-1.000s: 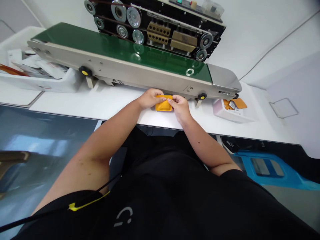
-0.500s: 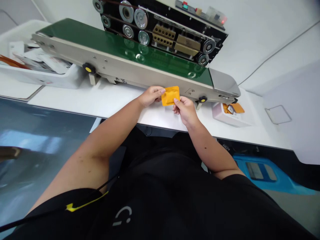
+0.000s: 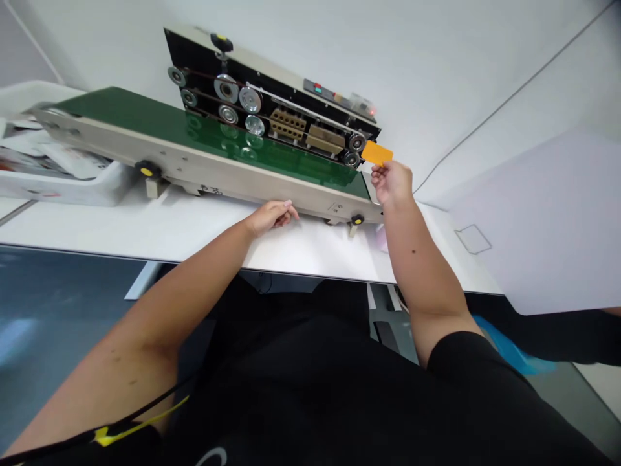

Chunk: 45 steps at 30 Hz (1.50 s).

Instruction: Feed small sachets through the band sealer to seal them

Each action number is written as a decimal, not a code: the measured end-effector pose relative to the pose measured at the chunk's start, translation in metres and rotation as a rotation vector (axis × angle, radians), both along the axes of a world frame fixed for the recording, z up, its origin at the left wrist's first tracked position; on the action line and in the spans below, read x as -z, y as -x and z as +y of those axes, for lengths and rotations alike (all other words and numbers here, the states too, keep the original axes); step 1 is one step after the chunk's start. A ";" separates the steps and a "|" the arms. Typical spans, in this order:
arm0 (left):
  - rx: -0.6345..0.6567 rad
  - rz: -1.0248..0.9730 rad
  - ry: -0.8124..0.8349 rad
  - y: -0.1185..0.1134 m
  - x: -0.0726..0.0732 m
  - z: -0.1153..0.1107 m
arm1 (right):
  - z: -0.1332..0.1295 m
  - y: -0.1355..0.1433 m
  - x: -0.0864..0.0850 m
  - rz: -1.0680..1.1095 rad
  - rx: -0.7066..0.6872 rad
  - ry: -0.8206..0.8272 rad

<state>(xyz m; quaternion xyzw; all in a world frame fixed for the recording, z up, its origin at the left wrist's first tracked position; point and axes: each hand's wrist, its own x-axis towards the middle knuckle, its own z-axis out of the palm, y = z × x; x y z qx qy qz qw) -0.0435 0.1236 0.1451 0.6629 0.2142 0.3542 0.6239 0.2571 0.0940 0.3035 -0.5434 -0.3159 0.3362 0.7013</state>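
Observation:
A small flat orange packet [image 3: 377, 153] is pinched in my right hand [image 3: 394, 184], raised at the right end of the sealing machine [image 3: 291, 120], beside its last rollers. Below the machine runs a green conveyor belt [image 3: 213, 145] in a pale metal frame. My left hand [image 3: 272, 217] rests over the white table [image 3: 204, 236] close to the front of that frame, fingers loosely curled and apart, nothing held in them.
At the far left a white bin [image 3: 92, 192] holds several packets. Black knobs with yellow centres [image 3: 148, 169] stick out from the frame's front. A pinkish container [image 3: 381, 238] is partly hidden behind my right forearm. A thin cable runs along the wall.
My left hand has let go of the orange packet. My right hand has carried it up and right to the machine's end. The view has shifted.

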 end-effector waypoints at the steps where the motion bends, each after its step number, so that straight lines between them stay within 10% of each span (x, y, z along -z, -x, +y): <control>1: 0.001 0.004 -0.002 0.000 0.000 0.000 | 0.008 -0.005 -0.004 0.015 0.040 0.025; 28: -0.025 0.068 0.060 0.004 0.002 0.000 | 0.057 0.032 0.017 -0.165 0.060 0.137; 36: -0.012 0.073 0.033 0.003 -0.002 -0.005 | -0.011 0.061 0.033 -0.792 0.103 -0.147; 45: -0.015 0.112 -0.017 0.004 -0.001 -0.006 | -0.119 0.074 0.136 -1.015 -0.353 0.073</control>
